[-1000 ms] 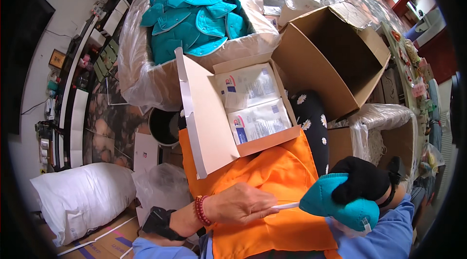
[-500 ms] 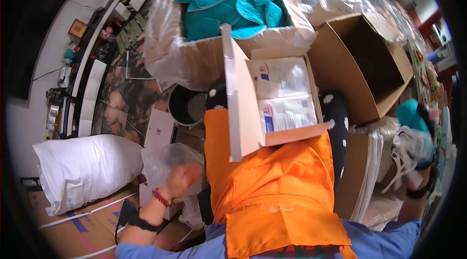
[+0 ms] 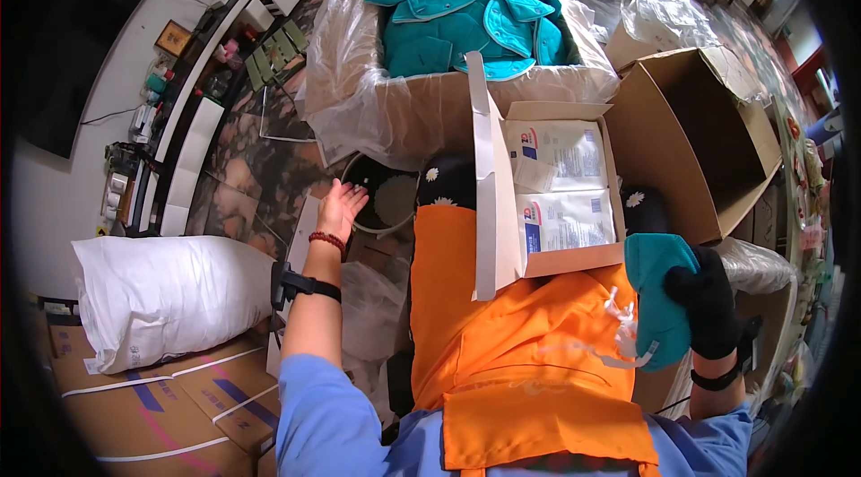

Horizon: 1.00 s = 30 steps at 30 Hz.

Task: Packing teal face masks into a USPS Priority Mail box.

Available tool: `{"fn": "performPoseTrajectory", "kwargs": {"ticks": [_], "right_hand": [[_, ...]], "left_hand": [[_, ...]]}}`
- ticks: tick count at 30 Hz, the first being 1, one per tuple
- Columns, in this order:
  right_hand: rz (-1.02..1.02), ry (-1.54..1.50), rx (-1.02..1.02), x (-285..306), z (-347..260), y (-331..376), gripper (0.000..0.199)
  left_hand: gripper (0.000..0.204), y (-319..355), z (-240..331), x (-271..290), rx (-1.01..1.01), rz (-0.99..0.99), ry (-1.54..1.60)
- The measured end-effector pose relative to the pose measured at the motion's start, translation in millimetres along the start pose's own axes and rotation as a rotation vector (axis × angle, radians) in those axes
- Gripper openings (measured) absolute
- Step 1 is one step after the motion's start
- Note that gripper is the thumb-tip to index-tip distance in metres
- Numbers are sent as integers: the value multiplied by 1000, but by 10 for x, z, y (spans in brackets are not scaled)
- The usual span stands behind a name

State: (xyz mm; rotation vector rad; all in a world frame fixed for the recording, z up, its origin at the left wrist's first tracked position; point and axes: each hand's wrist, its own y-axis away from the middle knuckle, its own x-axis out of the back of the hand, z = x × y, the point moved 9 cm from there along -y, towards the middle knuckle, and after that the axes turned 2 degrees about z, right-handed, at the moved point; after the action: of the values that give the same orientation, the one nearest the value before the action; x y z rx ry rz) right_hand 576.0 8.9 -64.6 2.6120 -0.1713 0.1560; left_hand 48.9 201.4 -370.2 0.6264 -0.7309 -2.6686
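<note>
My right hand (image 3: 704, 302), in a black glove, grips a curved teal fabric pad (image 3: 659, 289) with thin white straps (image 3: 619, 356) hanging over my orange apron (image 3: 502, 342). My bare left hand (image 3: 341, 208) is held out open, palm up, with nothing in it, beside a dark round bucket (image 3: 380, 233). On my lap rests an open shallow carton (image 3: 495, 199), its lid flap folded out to the left. Two stacks of flat white packets (image 3: 569, 221) lie inside it. The right hand is just off the carton's near right corner.
Ahead, a plastic-lined box (image 3: 336, 91) is heaped with teal fabric pads (image 3: 466, 6). An open brown carton (image 3: 700, 150) leans at the right. To the left, a stuffed white sack (image 3: 175, 298) lies on strapped cartons (image 3: 179, 414). A cluttered shelf (image 3: 193, 150) runs along the wall.
My right hand has brought the teal pad inward from the far right toward the carton's near corner. My left hand has reached forward beside the bucket. The view has shifted.
</note>
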Motion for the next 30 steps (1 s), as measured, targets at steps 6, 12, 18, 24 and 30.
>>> {"fn": "performPoseTrajectory", "kwargs": {"ticks": [6,12,18,24,30], "right_hand": [[88,142,101,-70,-223,18,29],[283,138,207,179,-412,-278,24],[193,4,376,127,-867,-332,40],[160,-82,434,346,-1074,-153,41],[312,-243,574,811,-1008,-259,38]], "left_hand": [[58,10,284,28,-148,204,-127],[40,1774,1369,-1818,-674,-144,-140],[86,3627,883,-3569,-861,-865,-647],[80,3575,60,-4009,-698,-1105,-674],[39,3596,-567,-3896,-51,-1316,-478]]}}
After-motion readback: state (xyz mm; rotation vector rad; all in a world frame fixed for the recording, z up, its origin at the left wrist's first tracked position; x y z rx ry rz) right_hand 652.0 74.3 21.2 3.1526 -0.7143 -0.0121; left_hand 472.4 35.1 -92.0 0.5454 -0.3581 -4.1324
